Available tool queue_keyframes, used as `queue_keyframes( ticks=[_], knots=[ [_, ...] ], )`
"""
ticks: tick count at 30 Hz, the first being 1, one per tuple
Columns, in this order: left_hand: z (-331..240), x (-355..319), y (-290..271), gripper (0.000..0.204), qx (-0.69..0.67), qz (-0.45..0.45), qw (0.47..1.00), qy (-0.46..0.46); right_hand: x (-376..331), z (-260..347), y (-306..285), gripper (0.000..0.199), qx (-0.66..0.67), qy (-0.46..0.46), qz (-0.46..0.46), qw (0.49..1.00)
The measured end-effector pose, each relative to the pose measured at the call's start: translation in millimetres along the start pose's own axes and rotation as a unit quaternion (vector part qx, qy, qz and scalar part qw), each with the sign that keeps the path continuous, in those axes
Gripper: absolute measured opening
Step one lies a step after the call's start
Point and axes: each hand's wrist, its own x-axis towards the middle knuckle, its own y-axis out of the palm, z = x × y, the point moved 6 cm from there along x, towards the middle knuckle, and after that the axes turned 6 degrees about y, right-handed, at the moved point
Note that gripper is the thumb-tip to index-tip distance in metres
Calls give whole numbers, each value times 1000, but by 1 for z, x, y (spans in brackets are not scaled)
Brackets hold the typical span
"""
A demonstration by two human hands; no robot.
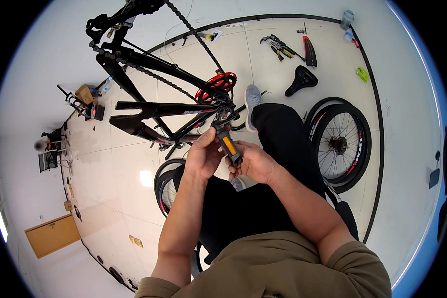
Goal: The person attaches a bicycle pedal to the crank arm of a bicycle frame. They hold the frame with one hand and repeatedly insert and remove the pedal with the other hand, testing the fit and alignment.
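Observation:
A black bicycle pedal [228, 145] with an orange reflector is held in front of me, its upper end close to the crank area of a black bike frame [159, 107]. My left hand [203, 153] grips the pedal's upper left side, thumb near its top. Around the lower right side close the fingers of my right hand [253, 161]. Whether the pedal is attached to the crank cannot be made out. Beyond my hands is a red chainring [202, 95], and a chain [193, 32] runs from it toward the frame's rear end.
On the tiled floor at right lie a wheel with tyre [338, 144], a black saddle [301, 80], a red-black mudguard [310, 52], several pliers-like tools [279, 48] and a green packet [362, 74]. Another wheel [166, 191] is partly hidden beside my left arm. Bottles [347, 20] stand by the wall.

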Motion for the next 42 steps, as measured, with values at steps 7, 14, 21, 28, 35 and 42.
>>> queue_keyframes(
  ticks=[7, 14, 21, 28, 35, 42],
  knots=[
    [-19, -12, -3, 12, 150, -73, 983, 77, -2, 6, 4, 34, -54, 1, -62, 997],
    [-14, -7, 2, 16, 100, -88, 991, 12, -1, 4, 5, 31, -37, 11, -37, 999],
    [-14, -10, 12, 19, 89, -125, 988, 26, -1, 5, 5, 35, -44, 4, -36, 998],
    [-9, -21, 23, 25, 84, -189, 978, -16, -3, 7, 10, 36, -45, 3, -31, 998],
    [-7, -15, 20, 25, 93, -141, 984, 55, -1, 6, 8, 35, -35, -4, -33, 999],
    [4, -10, 17, 24, 22, -99, 994, 50, 2, 3, 1, 34, -27, -10, -45, 999]
  ],
)
